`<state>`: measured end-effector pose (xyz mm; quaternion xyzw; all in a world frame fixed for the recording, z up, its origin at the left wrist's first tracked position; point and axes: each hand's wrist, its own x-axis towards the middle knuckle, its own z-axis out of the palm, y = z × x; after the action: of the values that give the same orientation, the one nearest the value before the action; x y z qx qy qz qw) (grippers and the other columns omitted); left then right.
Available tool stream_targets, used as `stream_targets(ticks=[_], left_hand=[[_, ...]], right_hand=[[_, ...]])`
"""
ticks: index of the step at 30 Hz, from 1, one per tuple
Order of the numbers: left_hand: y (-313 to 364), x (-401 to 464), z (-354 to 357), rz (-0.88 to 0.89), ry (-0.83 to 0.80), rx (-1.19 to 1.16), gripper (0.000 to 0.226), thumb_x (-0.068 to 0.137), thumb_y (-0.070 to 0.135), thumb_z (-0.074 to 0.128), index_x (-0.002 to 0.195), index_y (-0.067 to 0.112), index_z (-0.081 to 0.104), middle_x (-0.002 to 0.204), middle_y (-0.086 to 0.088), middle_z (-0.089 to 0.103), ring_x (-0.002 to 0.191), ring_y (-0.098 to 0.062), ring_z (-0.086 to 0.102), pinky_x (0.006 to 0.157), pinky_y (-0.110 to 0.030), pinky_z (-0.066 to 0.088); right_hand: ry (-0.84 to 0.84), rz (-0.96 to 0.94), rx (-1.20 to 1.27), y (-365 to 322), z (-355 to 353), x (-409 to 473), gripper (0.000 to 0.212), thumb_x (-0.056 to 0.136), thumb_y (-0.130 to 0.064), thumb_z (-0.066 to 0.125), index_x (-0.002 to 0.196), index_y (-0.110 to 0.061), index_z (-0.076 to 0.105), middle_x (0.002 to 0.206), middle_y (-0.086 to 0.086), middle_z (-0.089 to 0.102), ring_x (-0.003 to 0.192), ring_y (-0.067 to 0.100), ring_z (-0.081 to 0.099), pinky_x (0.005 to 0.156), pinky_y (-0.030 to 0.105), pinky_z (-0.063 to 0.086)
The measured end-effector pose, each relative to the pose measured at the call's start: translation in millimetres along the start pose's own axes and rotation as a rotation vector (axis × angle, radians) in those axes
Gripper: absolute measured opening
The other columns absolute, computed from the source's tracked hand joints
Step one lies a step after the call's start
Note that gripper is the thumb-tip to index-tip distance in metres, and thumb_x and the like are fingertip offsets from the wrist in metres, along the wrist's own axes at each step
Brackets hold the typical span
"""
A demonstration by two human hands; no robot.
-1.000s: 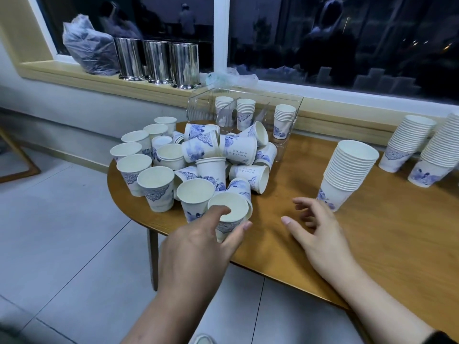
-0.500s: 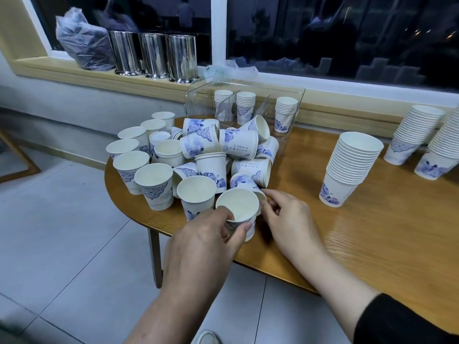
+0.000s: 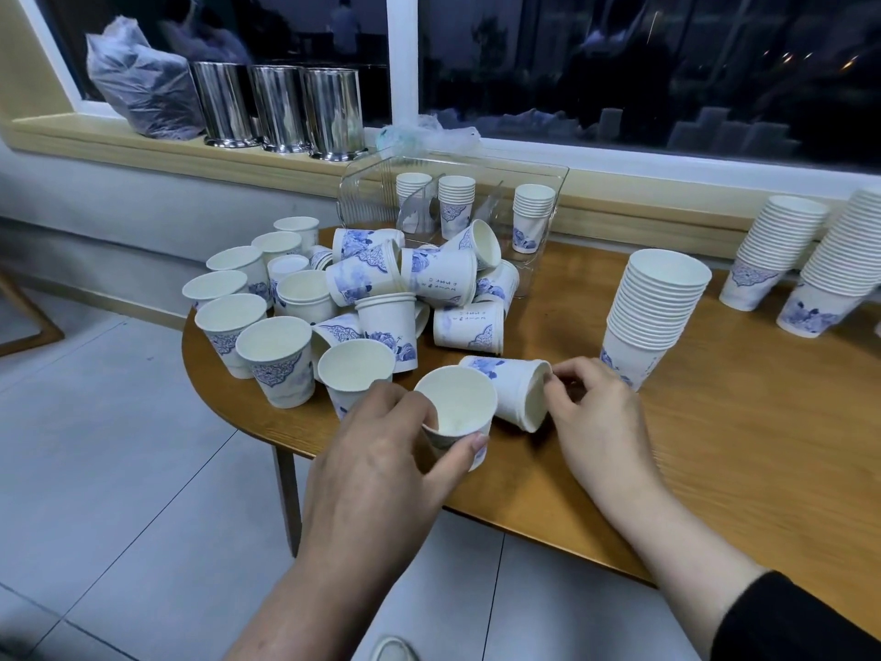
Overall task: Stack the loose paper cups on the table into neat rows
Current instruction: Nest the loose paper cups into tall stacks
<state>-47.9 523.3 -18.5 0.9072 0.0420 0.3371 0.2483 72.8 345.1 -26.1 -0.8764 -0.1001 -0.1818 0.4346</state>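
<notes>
Dim indoor light, dark window point(image 3: 619, 64) reflections, wide-angle edge bending.

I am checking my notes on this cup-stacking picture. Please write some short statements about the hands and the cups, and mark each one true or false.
1. The left hand grips an upright cup. True.
2. The right hand rests flat on the table. False: its fingers pinch the rim of a cup lying on its side.
3. The tall stack stands right of the loose pile. True.
4. The clear box holds no cups. False: short stacks stand inside.
</notes>
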Motion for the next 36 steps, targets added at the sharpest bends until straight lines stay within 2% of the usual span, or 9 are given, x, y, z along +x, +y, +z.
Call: stream_targets(ticks=[7, 12, 16, 20, 23, 26, 29, 32, 36], left_hand=[[5.0, 0.5, 10.1, -0.077, -0.123, -0.116, 0.041, 0.076, 0.067, 0.067, 0.091, 0.036, 0.044, 0.089, 0.016, 0.053, 0.082, -0.007, 0.052, 0.062, -0.03, 0.046], [8.4, 9.0, 25.4, -0.248, -0.176, -0.392, 0.077, 0.067, 0.048, 0.088, 0.118, 0.061, 0.031, 0.115, 0.023, 0.059, 0.107, -0.002, 0.062, 0.091, -0.033, 0.053], [8.9, 15.3, 31.8, -0.211, -0.198, -0.408, 0.115, 0.061, 0.049, 0.088, 0.148, 0.056, 0.012, 0.125, 0.022, 0.059, 0.117, -0.002, 0.06, 0.099, -0.036, 0.052], [9.6, 16.6, 36.1, -0.206, -0.201, -0.463, 0.114, 0.055, 0.064, 0.078, 0.147, 0.064, 0.01, 0.127, 0.027, 0.059, 0.119, -0.002, 0.06, 0.099, -0.039, 0.053], [8.1, 18.3, 39.4, -0.251, -0.166, -0.52, 0.111, 0.055, 0.063, 0.079, 0.147, 0.061, 0.016, 0.133, 0.022, 0.058, 0.124, 0.0, 0.056, 0.104, -0.04, 0.05], [5.6, 23.2, 43.7, -0.305, -0.155, -0.579, 0.11, 0.057, 0.055, 0.083, 0.148, 0.058, 0.021, 0.135, 0.026, 0.056, 0.127, 0.003, 0.054, 0.107, -0.04, 0.048], [8.6, 29.4, 50.0, -0.311, -0.178, -0.573, 0.103, 0.065, 0.046, 0.087, 0.146, 0.056, 0.025, 0.136, 0.027, 0.055, 0.127, 0.003, 0.053, 0.108, -0.037, 0.047], [16.3, 33.6, 59.7, -0.307, -0.22, -0.547, 0.093, 0.072, 0.036, 0.089, 0.142, 0.055, 0.032, 0.131, 0.033, 0.054, 0.122, 0.0, 0.057, 0.106, -0.032, 0.048], [30.9, 41.8, 75.2, -0.279, -0.226, -0.496, 0.081, 0.074, 0.038, 0.087, 0.14, 0.047, 0.041, 0.132, 0.019, 0.058, 0.117, -0.005, 0.059, 0.102, -0.033, 0.05]], right_hand=[[0.189, 0.058, 0.307, -7.6, -47.3, 1.9, 0.017, 0.094, -0.014, 0.063, 0.08, -0.023, 0.063, 0.07, -0.008, 0.065, 0.062, 0.001, 0.058, 0.059, 0.016, 0.044], [0.059, 0.018, 0.474, -42.2, -76.7, 13.6, 0.016, 0.095, -0.01, 0.062, 0.081, -0.016, 0.066, 0.06, 0.007, 0.065, 0.05, 0.022, 0.056, 0.044, 0.028, 0.046], [-0.1, -0.068, 0.317, -60.1, -76.5, 18.7, 0.013, 0.092, -0.014, 0.065, 0.08, -0.018, 0.067, 0.059, 0.008, 0.063, 0.044, 0.014, 0.053, 0.045, 0.028, 0.043], [-0.268, -0.185, -0.044, -64.0, -63.4, 22.7, 0.013, 0.091, -0.031, 0.065, 0.08, -0.027, 0.07, 0.058, -0.011, 0.062, 0.053, 0.007, 0.057, 0.054, 0.026, 0.043], [-0.125, -0.215, 0.018, -54.5, -55.8, 18.0, 0.023, 0.093, -0.039, 0.062, 0.079, -0.023, 0.071, 0.061, -0.013, 0.062, 0.06, 0.007, 0.055, 0.058, 0.026, 0.042], [0.234, -0.16, 0.226, -25.6, -57.5, 3.9, 0.024, 0.089, -0.044, 0.067, 0.076, -0.026, 0.058, 0.069, -0.001, 0.056, 0.067, 0.019, 0.051, 0.063, 0.035, 0.041], [0.418, 0.015, 0.299, 8.5, -58.0, -1.1, 0.04, 0.075, -0.049, 0.075, 0.104, -0.043, 0.047, 0.103, -0.003, 0.056, 0.09, 0.014, 0.054, 0.079, 0.036, 0.045], [0.189, 0.202, 0.351, 33.0, -53.3, 16.2, 0.092, 0.073, -0.032, 0.084, 0.146, -0.028, 0.028, 0.141, -0.004, 0.046, 0.114, 0.005, 0.055, 0.096, 0.027, 0.045], [0.036, 0.162, 0.279, 50.4, -39.2, 45.6, 0.101, 0.072, -0.019, 0.086, 0.15, -0.024, 0.021, 0.141, -0.008, 0.047, 0.118, 0.008, 0.053, 0.101, 0.028, 0.041]])
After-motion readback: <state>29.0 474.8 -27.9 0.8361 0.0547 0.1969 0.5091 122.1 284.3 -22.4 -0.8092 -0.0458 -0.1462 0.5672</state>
